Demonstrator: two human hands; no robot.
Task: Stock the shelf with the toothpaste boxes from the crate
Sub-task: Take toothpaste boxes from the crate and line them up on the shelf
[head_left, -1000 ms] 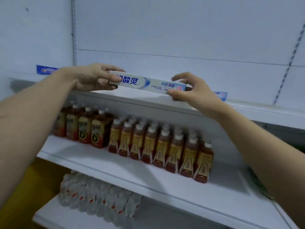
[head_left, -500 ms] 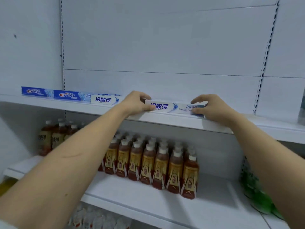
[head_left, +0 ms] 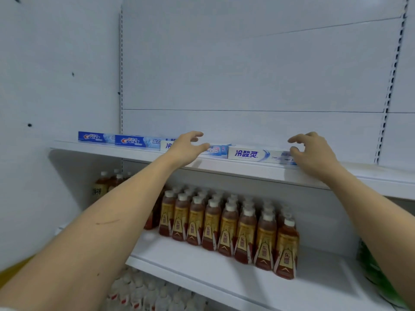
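Both hands have let go since half a second ago; then they gripped the ends of the white toothpaste box [head_left: 258, 155], now it lies flat on the top shelf [head_left: 247, 170] at centre frame, long side along the front edge; left hand [head_left: 187, 149] lifted off, fingers spread and loosely curved, holding nothing, hovering in front of a second white box [head_left: 214, 149] just left of the first; right hand [head_left: 312, 153] also wide and empty, fingers loosely curled, hiding the box's right end; whether the palm touches it, cannot tell; two blue boxes [head_left: 112, 139] sit in a row further left, toward the wall [head_left: 56, 75]; middle shelf [head_left: 224, 272] below carries rows of brown tea bottles [head_left: 229, 227]; clear water bottles [head_left: 143, 292] at lower left; green packs [head_left: 377, 272] at right edge, blurred; crate not seen.
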